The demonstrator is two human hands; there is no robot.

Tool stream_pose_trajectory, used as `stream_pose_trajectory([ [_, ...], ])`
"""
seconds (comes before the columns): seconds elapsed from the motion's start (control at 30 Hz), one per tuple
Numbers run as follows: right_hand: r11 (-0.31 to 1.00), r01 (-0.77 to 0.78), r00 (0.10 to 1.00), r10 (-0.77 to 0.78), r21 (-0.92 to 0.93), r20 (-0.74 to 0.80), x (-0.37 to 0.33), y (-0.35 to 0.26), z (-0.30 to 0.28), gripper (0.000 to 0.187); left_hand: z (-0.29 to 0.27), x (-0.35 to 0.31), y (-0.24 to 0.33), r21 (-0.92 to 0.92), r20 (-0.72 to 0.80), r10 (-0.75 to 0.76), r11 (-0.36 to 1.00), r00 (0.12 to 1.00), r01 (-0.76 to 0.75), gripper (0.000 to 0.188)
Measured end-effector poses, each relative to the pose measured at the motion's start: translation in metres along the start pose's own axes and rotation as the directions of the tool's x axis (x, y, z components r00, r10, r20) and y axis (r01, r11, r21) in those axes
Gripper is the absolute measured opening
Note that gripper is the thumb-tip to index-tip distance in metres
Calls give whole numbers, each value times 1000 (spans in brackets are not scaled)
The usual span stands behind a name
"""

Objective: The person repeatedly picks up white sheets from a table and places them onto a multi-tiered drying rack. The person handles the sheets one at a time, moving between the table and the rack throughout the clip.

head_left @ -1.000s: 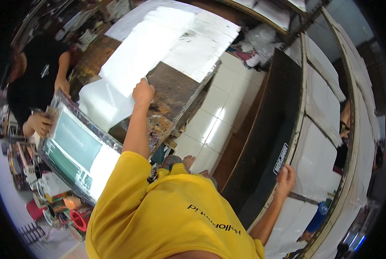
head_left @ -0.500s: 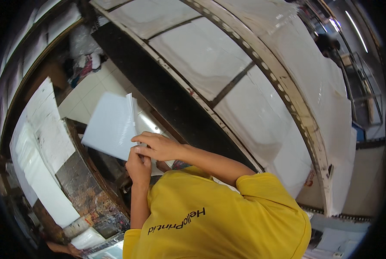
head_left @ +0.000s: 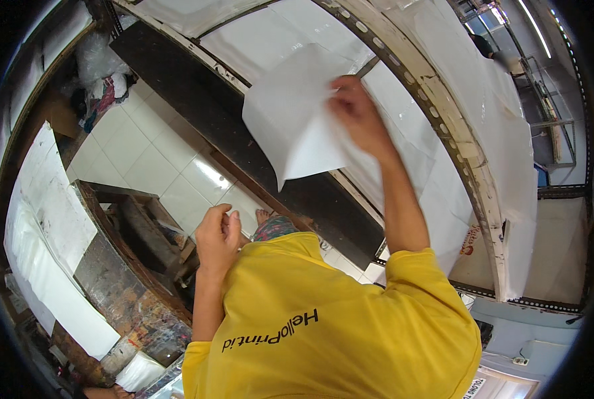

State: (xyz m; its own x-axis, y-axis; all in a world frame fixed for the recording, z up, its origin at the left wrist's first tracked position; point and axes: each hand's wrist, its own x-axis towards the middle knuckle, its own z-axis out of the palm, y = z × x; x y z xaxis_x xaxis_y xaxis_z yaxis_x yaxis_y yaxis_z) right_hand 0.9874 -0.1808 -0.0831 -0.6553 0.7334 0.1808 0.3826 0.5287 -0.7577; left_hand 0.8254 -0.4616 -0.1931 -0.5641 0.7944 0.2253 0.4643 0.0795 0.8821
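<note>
A thin white sheet [head_left: 297, 110] hangs from my right hand [head_left: 360, 110], whose bent fingers grip its right-hand edge. The sheet is slightly see-through and bowed, with one corner pointing down. It is over the dark plank and the rack of white panels; whether it touches them I cannot tell. The gripping fingers are smeared by motion. Lower and to the left, my left hand [head_left: 217, 233] is loosely curled, thumb near the index finger, with nothing visible in it. It is in front of my yellow shirt, apart from the sheet.
A long dark plank [head_left: 224, 126] runs beside the rack with white panels [head_left: 257, 46]. On the left stands a stained worktable [head_left: 120, 286] with white sheets [head_left: 51, 272] on it. Clear plastic [head_left: 101, 56] and cloth lie beyond the tiled floor [head_left: 154, 143]. Another person's hand [head_left: 111, 392] shows at bottom left.
The white sheet has moved from in front of both hands to the upper right in my right hand. My left hand has let go and stays low.
</note>
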Motion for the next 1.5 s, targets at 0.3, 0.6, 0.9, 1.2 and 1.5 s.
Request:
stream_pose_trajectory([
  [0.3, 860, -465, 716, 505, 210, -482, -146, 125, -165, 30, -23, -9, -46, 92, 6, -265, 960, 964, 264, 13],
  [0.6, 652, -735, 482, 695, 187, -534, -238, 178, -160, 36, -20, 2, -52, 126, 72, -266, 959, 961, 256, 17],
  [0.9, 619, -726, 357, 712, 301, -605, -261, 190, -156, 34, -19, -15, -58, 167, 48, -273, 951, 961, 262, 16],
  [1.2, 576, -813, 423, 680, 79, -599, -260, 196, -159, 39, -32, -26, -72, 157, -31, -290, 944, 957, 291, 16],
  [1.5, 928, -264, 824, 75, -262, -562, -159, 166, -116, 18, -79, -38, -70, 178, -241, -364, 895, 900, 409, 22],
])
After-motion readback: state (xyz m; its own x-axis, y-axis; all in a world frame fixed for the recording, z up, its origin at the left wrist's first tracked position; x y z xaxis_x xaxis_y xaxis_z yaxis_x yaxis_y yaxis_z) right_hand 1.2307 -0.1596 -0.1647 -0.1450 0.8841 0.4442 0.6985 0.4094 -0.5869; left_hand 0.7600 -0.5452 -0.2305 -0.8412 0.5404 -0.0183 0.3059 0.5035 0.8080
